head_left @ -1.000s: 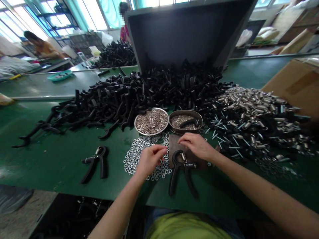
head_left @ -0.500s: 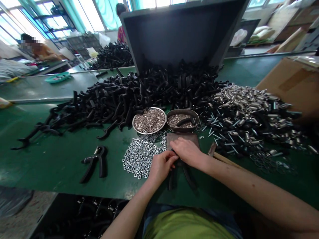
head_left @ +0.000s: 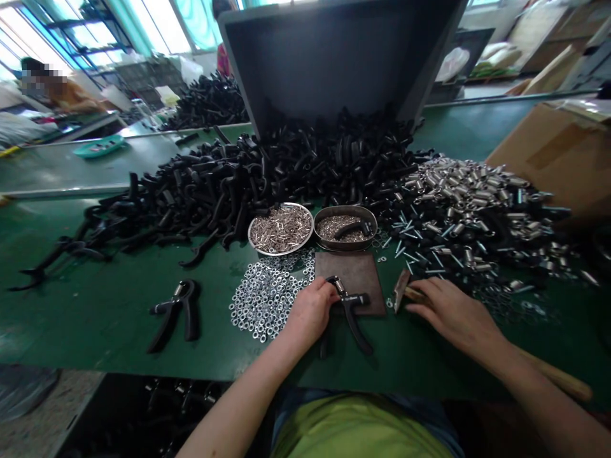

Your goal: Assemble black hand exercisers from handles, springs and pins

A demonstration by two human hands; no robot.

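So, green table [head_left: 95, 324], bright windows [head_left: 147, 25] behind. Left hand [head_left: 310, 308] pinches a black, spring-topped hand grip [head_left: 356, 327]; right hand [head_left: 453, 312] half-open around a hammer [head_left: 401, 291].

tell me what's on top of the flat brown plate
The spring end of a black tool lies over the plate, held by the left grip. The plate's surface beneath them is covered, so anything there can't be seen.
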